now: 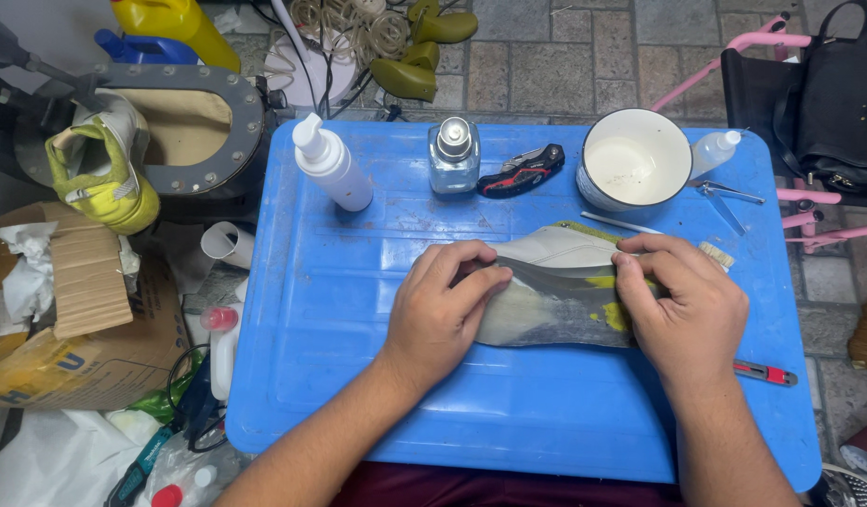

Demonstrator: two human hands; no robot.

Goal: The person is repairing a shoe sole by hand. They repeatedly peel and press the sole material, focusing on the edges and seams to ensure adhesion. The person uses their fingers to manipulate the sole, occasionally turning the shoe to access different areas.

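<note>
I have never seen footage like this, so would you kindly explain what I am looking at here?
There is no machine: one camera worn on a person's head looks down at their two bare hands. The left hand and right hand both grip a shoe lying sole-up on a blue table. Its grey sole has yellow patches. Behind it stand a white bottle, a glass bottle, a folding knife and a white bowl. A red cutter lies by the right wrist. Off to the left, another shoe sits on a stand.

Shoe (555,282) on table (358,376), between hands; bowl (633,160), bottles (452,155) behind.
</note>
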